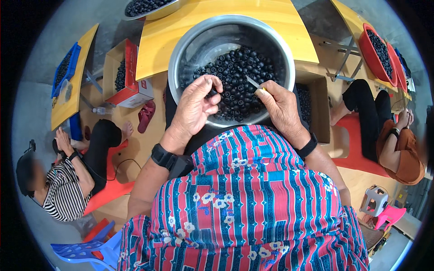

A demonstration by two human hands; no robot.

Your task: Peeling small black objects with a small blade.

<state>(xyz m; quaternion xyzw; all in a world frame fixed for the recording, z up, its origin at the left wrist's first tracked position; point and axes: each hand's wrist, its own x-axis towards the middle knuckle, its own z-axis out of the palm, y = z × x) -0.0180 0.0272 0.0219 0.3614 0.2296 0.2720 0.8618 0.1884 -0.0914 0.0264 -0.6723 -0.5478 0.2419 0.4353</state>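
Note:
A wide metal basin (276,40) sits at my lap against the table edge, partly filled with small black round parts with holes (239,67). My left hand (199,99) is curled over the basin's left side, its fingers closed around a small black part (211,92), mostly hidden by them. Over the right side, my right hand (282,104) grips a small knife (252,81) by its yellow handle. The short blade points up and left over the parts, apart from the left hand.
A yellow table (153,45) holds another metal bowl (156,12) of black parts. Cardboard boxes (140,95) stand on both sides. Two seated people work at side tables, left with a blue tray (68,67), right with a red basin (368,49). A red slipper (145,116) lies on the floor.

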